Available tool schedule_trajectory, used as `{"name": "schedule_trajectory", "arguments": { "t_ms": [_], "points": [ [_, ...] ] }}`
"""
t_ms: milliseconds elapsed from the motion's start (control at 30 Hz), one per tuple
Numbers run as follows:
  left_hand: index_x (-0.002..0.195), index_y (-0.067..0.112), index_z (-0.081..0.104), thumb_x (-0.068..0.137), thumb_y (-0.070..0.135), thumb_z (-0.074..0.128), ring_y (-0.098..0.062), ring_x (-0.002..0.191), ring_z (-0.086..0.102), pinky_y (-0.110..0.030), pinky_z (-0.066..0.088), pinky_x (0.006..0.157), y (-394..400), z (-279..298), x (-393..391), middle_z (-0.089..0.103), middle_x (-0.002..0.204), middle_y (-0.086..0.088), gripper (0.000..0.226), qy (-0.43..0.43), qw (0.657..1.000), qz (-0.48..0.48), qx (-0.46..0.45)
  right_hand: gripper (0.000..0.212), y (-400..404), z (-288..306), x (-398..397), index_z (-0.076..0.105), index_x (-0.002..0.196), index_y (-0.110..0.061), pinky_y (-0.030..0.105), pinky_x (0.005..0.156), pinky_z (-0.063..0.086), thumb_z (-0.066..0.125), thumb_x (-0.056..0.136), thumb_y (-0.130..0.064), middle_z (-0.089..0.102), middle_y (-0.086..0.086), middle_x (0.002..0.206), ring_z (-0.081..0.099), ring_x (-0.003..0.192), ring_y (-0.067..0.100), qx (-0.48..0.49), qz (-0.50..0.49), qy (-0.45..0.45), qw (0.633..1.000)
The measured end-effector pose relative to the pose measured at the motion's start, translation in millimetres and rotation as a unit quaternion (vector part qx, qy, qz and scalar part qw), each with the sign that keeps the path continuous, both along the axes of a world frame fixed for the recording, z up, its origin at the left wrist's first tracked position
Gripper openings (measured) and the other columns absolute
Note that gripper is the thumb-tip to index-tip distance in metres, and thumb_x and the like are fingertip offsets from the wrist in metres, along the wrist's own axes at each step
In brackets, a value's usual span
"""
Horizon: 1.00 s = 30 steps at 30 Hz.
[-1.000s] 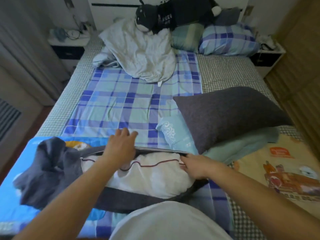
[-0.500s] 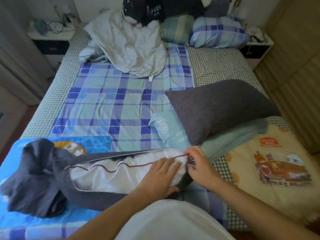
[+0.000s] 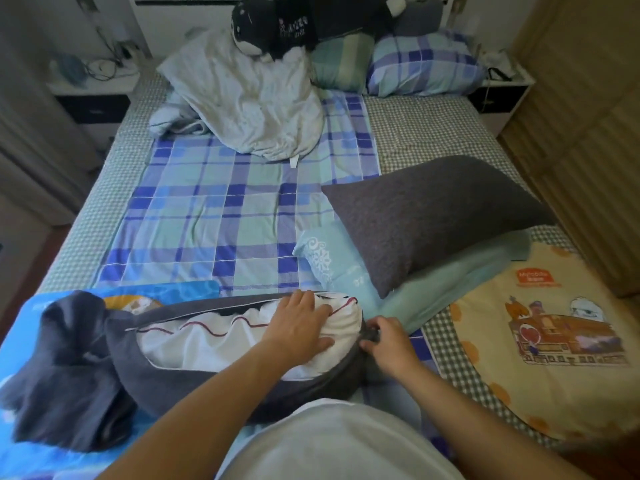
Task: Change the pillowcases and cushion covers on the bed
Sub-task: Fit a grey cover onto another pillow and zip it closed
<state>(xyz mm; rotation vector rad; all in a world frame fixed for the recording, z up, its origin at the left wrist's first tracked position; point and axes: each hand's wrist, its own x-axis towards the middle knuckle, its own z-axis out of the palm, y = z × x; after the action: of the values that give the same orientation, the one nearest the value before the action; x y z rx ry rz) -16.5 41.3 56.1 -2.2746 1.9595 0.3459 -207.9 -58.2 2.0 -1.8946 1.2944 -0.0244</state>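
Note:
A white pillow (image 3: pixel 207 344) with a dark red piped edge lies at the near edge of the bed, partly inside a dark grey pillowcase (image 3: pixel 180 382) whose long side gapes. My left hand (image 3: pixel 298 327) presses flat on the pillow's right end, fingers spread. My right hand (image 3: pixel 384 341) pinches the grey case's right corner beside it. A finished grey pillow (image 3: pixel 433 216) rests to the right on a light teal case (image 3: pixel 450 285). Loose dark grey fabric (image 3: pixel 62 386) is bunched at the left.
A crumpled white cover (image 3: pixel 249 109), a black plush toy (image 3: pixel 277 26), a green cushion (image 3: pixel 341 62) and a plaid pillow (image 3: pixel 422 67) sit at the headboard. A yellow cartoon blanket (image 3: pixel 540 327) lies near right. Nightstands (image 3: pixel 93 88) flank the bed; a wooden wardrobe (image 3: pixel 588 98) stands right.
My left hand slid from the pillow's middle to its right end and now presses there. My right hand dropped from the piped edge to the case's corner. The view shifted slightly.

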Motion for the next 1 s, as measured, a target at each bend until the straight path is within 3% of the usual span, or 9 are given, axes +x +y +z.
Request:
{"name": "schedule_trajectory", "arguments": {
  "t_ms": [133,300,433,533,633,700,867,933,1000],
  "points": [
    [0.139,0.018,0.039,0.078,0.065,0.067,-0.027,0.140,0.033,-0.041,0.028,0.119,2,-11,-10,0.036,0.152,-0.005,0.081,0.042,0.997,-0.062,-0.033,0.017,1,8,-15,0.068,0.096,-0.018,0.027,0.080,0.045,0.074,0.084,-0.008,0.063,-0.003,0.097,0.063,0.096,0.020,-0.034,0.055,0.010,0.998],
    [0.153,0.034,0.021,0.082,0.047,0.068,-0.024,0.124,0.048,-0.041,0.042,0.102,5,-22,-10,0.048,0.141,0.003,0.087,0.031,0.990,-0.132,-0.040,0.006,19,28,-14,0.067,0.082,-0.014,0.035,0.071,0.046,0.072,0.084,-0.012,0.068,0.002,0.084,0.062,0.079,0.022,-0.155,0.104,-0.059,0.981],
    [0.119,0.042,0.060,0.084,0.029,0.065,-0.024,0.091,0.062,-0.038,0.052,0.072,31,-21,41,0.059,0.105,0.006,0.038,-0.057,0.963,-0.263,-0.016,0.016,-19,56,-34,0.067,0.080,-0.015,0.020,0.064,0.036,0.072,0.083,-0.001,0.063,-0.003,0.077,0.057,0.071,0.016,-0.209,0.031,-0.090,0.973],
    [0.108,0.041,0.064,0.081,0.031,0.063,-0.022,0.088,0.062,-0.037,0.052,0.069,52,-16,64,0.058,0.101,0.009,0.029,-0.047,0.971,-0.235,0.011,0.014,-52,83,-41,0.070,0.083,-0.017,0.010,0.065,0.039,0.072,0.085,-0.003,0.062,-0.010,0.077,0.057,0.070,0.006,-0.193,0.060,-0.073,0.977],
    [0.136,0.040,0.045,0.085,0.033,0.061,-0.024,0.116,0.058,-0.041,0.053,0.088,30,-4,45,0.054,0.131,0.006,0.054,0.086,0.990,-0.111,0.015,0.007,-39,92,-24,0.074,0.086,-0.016,0.005,0.071,0.039,0.073,0.085,-0.009,0.067,-0.006,0.082,0.061,0.077,0.010,-0.167,0.186,-0.087,0.964],
    [0.143,0.030,0.037,0.084,0.034,0.064,-0.028,0.119,0.054,-0.043,0.050,0.092,8,2,31,0.051,0.137,0.000,0.065,0.114,0.991,-0.076,-0.008,0.004,-20,85,-5,0.076,0.087,-0.015,0.009,0.076,0.042,0.073,0.084,-0.013,0.071,-0.007,0.085,0.062,0.079,0.005,-0.143,0.235,-0.130,0.953],
    [0.125,0.042,0.058,0.084,0.030,0.057,-0.030,0.101,0.054,-0.044,0.042,0.081,22,-11,19,0.057,0.118,-0.002,0.044,-0.098,0.975,-0.192,-0.047,0.027,-19,78,8,0.072,0.078,-0.025,0.027,0.078,0.055,0.073,0.084,0.001,0.070,-0.018,0.072,0.065,0.073,0.001,-0.040,-0.014,-0.207,0.977],
    [0.126,0.044,0.057,0.085,0.029,0.047,-0.031,0.102,0.055,-0.044,0.042,0.083,30,-18,22,0.060,0.121,-0.003,0.045,-0.088,0.977,-0.188,-0.036,0.025,-28,82,1,0.073,0.079,-0.019,0.033,0.078,0.060,0.069,0.086,0.005,0.071,-0.004,0.076,0.066,0.077,0.015,0.023,-0.073,-0.244,0.967],
    [0.140,0.041,0.045,0.085,0.032,0.049,-0.030,0.114,0.052,-0.046,0.044,0.092,20,-16,18,0.056,0.133,-0.003,0.055,-0.004,0.991,-0.132,-0.028,0.024,-28,86,4,0.073,0.080,-0.014,0.028,0.076,0.060,0.068,0.086,0.008,0.070,0.003,0.077,0.065,0.078,0.017,0.068,-0.064,-0.243,0.965]
  ]
}}
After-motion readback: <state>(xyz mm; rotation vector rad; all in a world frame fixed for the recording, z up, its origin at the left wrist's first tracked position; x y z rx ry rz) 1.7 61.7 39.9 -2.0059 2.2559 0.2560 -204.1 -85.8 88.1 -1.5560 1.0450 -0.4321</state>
